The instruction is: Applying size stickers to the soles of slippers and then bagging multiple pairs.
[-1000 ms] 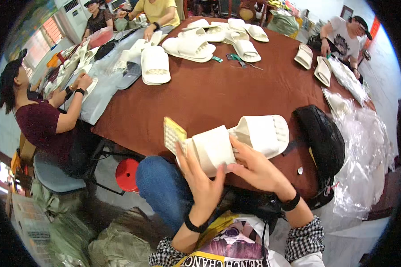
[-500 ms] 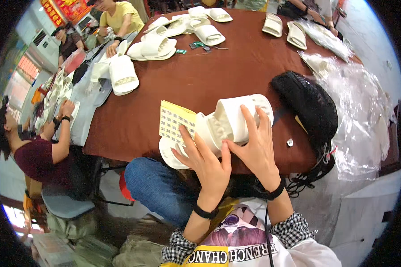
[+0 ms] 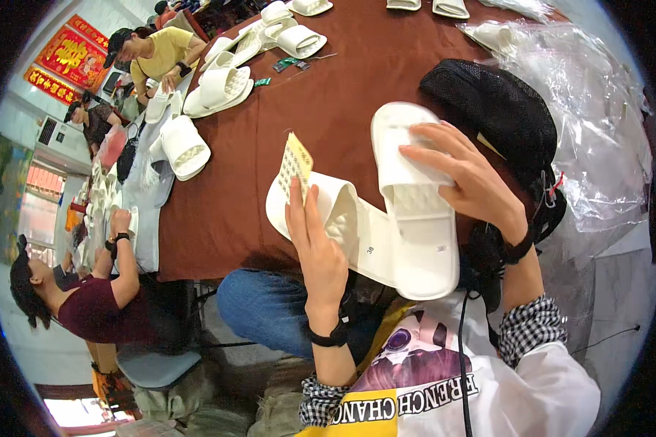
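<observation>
One white slipper (image 3: 419,226) under right hand (image 3: 474,175); second slipper (image 3: 339,200) under left hand (image 3: 321,255).

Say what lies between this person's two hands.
Between the left hand and right hand, the head view shows parts of the left slipper and right slipper, heel ends meeting.

And over the table's (image 3: 291,102) near edge, the left slipper (image 3: 345,218) toes toward ten o'clock, sticker sheet (image 3: 297,162) at its toe; right slipper (image 3: 419,207) toward twelve! Mesh bag (image 3: 492,105) lies between one and two, plastic bags (image 3: 590,95) just past it, more slippers (image 3: 222,86) around ten.
</observation>
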`<state>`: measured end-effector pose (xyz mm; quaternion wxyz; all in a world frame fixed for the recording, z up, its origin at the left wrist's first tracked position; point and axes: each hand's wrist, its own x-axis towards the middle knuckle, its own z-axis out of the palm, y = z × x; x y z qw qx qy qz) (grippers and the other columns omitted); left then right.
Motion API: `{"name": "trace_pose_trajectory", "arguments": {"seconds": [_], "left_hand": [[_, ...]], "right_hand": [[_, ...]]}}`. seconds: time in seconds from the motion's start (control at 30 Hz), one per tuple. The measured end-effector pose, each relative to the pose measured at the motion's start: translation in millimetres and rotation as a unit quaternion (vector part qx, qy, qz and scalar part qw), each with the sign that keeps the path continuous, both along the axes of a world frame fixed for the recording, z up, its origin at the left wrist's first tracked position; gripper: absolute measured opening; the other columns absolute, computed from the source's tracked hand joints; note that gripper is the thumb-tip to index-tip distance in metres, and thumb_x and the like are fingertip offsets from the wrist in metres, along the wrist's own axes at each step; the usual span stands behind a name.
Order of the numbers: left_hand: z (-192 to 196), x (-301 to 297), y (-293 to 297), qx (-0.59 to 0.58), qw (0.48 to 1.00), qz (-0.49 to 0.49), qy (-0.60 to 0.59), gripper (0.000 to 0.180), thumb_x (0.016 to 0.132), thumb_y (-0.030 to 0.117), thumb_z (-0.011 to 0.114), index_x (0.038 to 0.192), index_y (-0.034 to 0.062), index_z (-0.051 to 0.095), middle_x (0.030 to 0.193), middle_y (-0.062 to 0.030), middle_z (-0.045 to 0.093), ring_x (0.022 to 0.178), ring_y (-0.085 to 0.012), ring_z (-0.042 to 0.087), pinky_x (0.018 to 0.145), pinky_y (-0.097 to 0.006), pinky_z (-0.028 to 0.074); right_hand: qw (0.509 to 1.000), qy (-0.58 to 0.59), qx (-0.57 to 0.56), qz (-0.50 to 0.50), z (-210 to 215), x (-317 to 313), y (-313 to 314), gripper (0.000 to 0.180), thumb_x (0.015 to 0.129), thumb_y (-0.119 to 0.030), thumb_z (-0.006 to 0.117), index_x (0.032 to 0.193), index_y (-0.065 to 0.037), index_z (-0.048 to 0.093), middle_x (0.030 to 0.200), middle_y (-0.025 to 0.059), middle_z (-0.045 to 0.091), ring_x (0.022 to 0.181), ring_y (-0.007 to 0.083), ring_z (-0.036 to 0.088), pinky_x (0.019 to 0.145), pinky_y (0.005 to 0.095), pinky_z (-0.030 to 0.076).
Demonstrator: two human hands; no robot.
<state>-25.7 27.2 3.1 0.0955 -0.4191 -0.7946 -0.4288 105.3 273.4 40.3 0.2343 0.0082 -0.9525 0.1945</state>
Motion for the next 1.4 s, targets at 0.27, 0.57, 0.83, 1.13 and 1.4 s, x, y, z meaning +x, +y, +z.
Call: {"name": "trace_pose_trajectory", "arguments": {"seconds": [0.27, 0.57, 0.83, 1.13, 1.4], "left_hand": [[0, -14, 6, -0.039, 0.992, 0.113, 0.026, 0.079, 0.081, -0.012, 0.053, 0.155, -0.0079, 0.027, 0.167, -0.0253, 0.018, 0.155, -0.0435, 0.018, 0.126, -0.054, 0.017], [10, 22, -24, -0.098, 0.974, 0.192, -0.067, 0.085, 0.086, 0.004, 0.071, 0.157, -0.0077, 0.025, 0.167, -0.025, 0.019, 0.153, -0.0439, 0.021, 0.125, -0.049, 0.021], [-6, 12, -4, -0.002, 0.985, 0.17, -0.014, 0.076, 0.083, -0.011, 0.057, 0.154, -0.0041, 0.033, 0.164, -0.0183, 0.03, 0.142, -0.0425, 0.04, 0.114, -0.046, 0.039], [-17, -7, 0, 0.075, 0.981, 0.164, -0.072, 0.088, 0.084, -0.016, 0.056, 0.163, 0.0072, 0.024, 0.167, -0.0182, 0.024, 0.148, -0.0366, 0.037, 0.116, -0.041, 0.042], [8, 9, -10, 0.058, 0.987, 0.086, -0.125, 0.1, 0.083, 0.002, 0.072, 0.162, -0.0015, 0.012, 0.167, -0.0277, 0.014, 0.152, -0.0446, 0.024, 0.12, -0.046, 0.033]], "right_hand": [[0.978, 0.037, 0.087, -0.184, -24, -21, -5, 0.06, 0.08, -0.01, 0.068, 0.14, -0.012, 0.059, 0.137, 0.0147, 0.055, 0.12, 0.0353, 0.057, 0.1, 0.0445, 0.049], [0.985, -0.029, -0.079, -0.153, -24, 25, -33, 0.075, 0.085, -0.007, 0.074, 0.154, -0.007, 0.042, 0.136, 0.0213, 0.051, 0.117, 0.0375, 0.057, 0.092, 0.043, 0.052], [0.982, -0.081, -0.142, -0.098, -22, 20, -29, 0.072, 0.091, 0.002, 0.067, 0.157, -0.008, 0.04, 0.143, 0.0187, 0.049, 0.11, 0.0275, 0.057, 0.078, 0.032, 0.053], [0.974, -0.077, -0.147, -0.151, -30, -2, -24, 0.066, 0.092, -0.005, 0.07, 0.152, -0.002, 0.043, 0.132, 0.0216, 0.055, 0.101, 0.0277, 0.059, 0.079, 0.0338, 0.053], [0.967, 0.002, -0.134, -0.215, -48, -16, -31, 0.052, 0.092, -0.017, 0.07, 0.141, -0.005, 0.056, 0.131, 0.0187, 0.065, 0.113, 0.0379, 0.064, 0.096, 0.0443, 0.051]]}}
